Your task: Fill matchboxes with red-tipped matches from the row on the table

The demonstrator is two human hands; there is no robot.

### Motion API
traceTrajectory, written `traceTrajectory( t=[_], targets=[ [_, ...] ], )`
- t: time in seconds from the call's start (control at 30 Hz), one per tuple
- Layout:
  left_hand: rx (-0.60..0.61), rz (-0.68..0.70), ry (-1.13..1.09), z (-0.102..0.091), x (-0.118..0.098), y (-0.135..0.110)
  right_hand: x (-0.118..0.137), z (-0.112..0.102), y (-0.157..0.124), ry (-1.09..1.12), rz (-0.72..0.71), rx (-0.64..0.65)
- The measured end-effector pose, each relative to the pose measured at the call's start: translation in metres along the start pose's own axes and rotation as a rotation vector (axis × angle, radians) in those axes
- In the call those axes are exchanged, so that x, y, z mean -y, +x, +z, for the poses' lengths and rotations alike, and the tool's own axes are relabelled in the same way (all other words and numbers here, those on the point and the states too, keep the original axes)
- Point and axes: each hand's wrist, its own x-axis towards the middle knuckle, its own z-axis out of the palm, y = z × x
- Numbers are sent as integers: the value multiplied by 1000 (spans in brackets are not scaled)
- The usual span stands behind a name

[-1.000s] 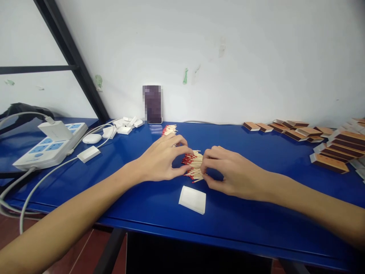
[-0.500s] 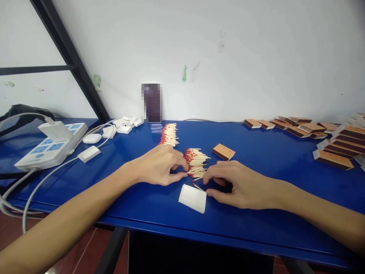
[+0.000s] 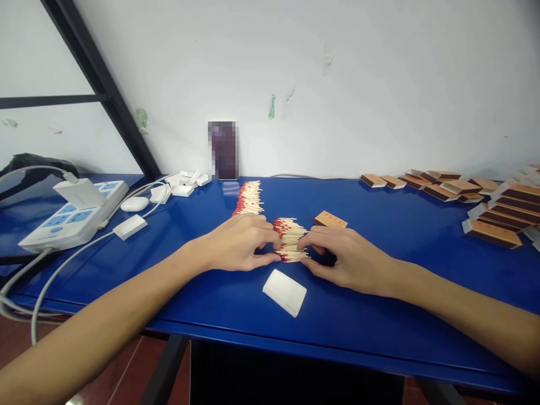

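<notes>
A pile of red-tipped matches (image 3: pixel 290 232) lies on the blue table between my two hands. My left hand (image 3: pixel 244 242) pinches the near part of the pile at the red-head side, thumb and fingertips on the matches. From the opposite side my right hand (image 3: pixel 343 256) has its thumb and forefinger closed on the plain stick ends. Just in front sits a white matchbox tray (image 3: pixel 285 292), lying slantwise. An orange matchbox sleeve (image 3: pixel 330 219) is right behind my right hand. Beyond my left hand is a second pile of matches (image 3: pixel 250 197), its near edge partly hidden.
Several matchboxes (image 3: pixel 441 185) lie at the back right, with more stacked sleeves (image 3: pixel 502 216) nearer. White trays (image 3: pixel 185 183) are heaped at the back left. A power strip (image 3: pixel 76 216), cables and a white earphone case (image 3: pixel 135 204) occupy the left. A blurred dark phone-like object (image 3: pixel 224 151) leans on the wall.
My right hand has moved up and slightly left from beside the tray to the matches. The stray match near it now lies with the pile. The white tray has turned slightly.
</notes>
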Motion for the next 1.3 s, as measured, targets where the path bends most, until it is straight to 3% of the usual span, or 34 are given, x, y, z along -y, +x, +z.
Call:
traceTrajectory(
  t=[0.6,0.93,1.13,1.3],
  targets=[
    [52,-19,13,0,0,3,0,8,4,35,-10,-53],
    [-1,-54,-23,6,1,4,0,8,1,69,33,-51],
    [-69,-164,21,5,-1,4,0,9,-1,66,12,-94],
    [-24,59,-28,3,-4,2,0,9,0,90,-80,-103]
  ],
)
